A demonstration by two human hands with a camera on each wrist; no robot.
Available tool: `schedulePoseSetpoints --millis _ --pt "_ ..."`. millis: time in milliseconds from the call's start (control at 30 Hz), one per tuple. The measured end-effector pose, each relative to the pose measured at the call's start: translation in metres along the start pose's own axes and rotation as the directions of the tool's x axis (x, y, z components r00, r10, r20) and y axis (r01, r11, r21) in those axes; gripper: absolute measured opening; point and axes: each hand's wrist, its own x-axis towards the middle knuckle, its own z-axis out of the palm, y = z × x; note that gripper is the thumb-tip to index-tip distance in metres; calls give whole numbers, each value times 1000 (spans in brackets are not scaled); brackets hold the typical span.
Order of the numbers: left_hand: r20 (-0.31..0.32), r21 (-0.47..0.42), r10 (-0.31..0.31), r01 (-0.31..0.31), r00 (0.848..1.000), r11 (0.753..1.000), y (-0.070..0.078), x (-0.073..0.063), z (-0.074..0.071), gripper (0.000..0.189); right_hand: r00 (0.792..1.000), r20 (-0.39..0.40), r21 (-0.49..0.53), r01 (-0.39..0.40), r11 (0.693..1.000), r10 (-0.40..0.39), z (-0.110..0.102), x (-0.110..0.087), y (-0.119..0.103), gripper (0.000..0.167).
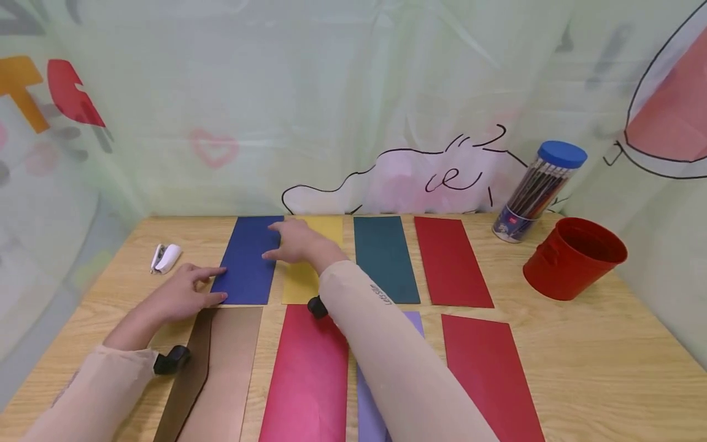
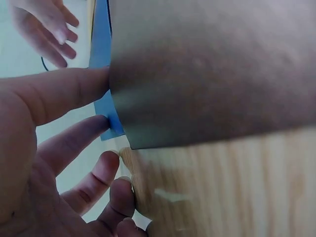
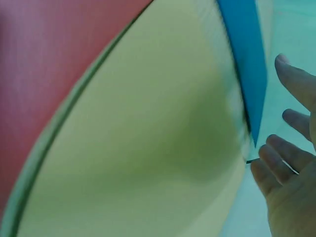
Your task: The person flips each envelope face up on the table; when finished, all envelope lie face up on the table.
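Observation:
A flat blue paper rectangle [image 1: 247, 264] lies at the back left of the wooden table. My left hand [image 1: 183, 291] is at its lower left edge, index finger and thumb extended over that edge. Over the yellow paper rectangle [image 1: 331, 230] hovers my right hand [image 1: 298, 240], its fingers spread toward the blue one's right edge. Nothing is gripped in either hand. Below my left hand lies a brown envelope [image 1: 234, 356] with a dark flap edge. In the right wrist view, the right hand's fingers [image 3: 291, 153] are relaxed and apart.
To the right lie dark green [image 1: 385, 261] and red [image 1: 453, 261] rectangles. In front are pink [image 1: 306, 380], purple [image 1: 370, 405] and another red piece [image 1: 491, 374], the purple partly under my right sleeve. A small white stapler [image 1: 166, 259], pencil tube [image 1: 530, 202] and red bucket [image 1: 558, 270] stand around.

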Motion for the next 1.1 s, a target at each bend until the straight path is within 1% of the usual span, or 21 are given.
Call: schedulePoseSetpoints --millis 67,167,300,433,500,633,700,833,900,1000,1100 --pt "-2 -7 14 -14 1000 1000 -2 -1 2 66 1000 -9 -18 -20 1000 19 3 3 0 70" --pt "-1 -2 20 -20 1000 1000 -2 -3 4 68 999 -22 -68 -28 997 26 8 9 0 70" --pt "-6 36 23 -22 1000 999 -2 -5 3 75 999 -21 -99 -33 995 31 10 15 -3 72" --pt "-9 57 35 -34 999 998 1 -3 3 76 997 -3 -86 -82 993 82 7 16 -4 76" --pt "-8 60 36 -36 999 998 3 -2 3 75 995 12 -87 -97 991 98 6 15 -3 75" --pt "-10 84 34 -33 999 996 4 -3 2 74 995 44 -67 -87 994 90 5 14 -1 70" --pt "-10 98 29 -28 1000 995 4 -4 2 75 994 48 -49 -93 994 96 5 13 0 70" --pt "-8 120 20 -19 1000 993 6 -4 3 81 994 36 -38 -102 994 103 5 15 4 74" --pt "-10 130 13 -12 1000 991 9 -4 3 88 994 24 -45 -101 994 102 5 16 4 75" --pt "-18 145 6 -3 1000 989 13 -3 5 96 994 9 -40 -107 993 108 6 19 3 76" --pt "-35 177 10 -4 999 984 16 -3 8 100 993 1 -32 -119 992 119 8 21 2 74"
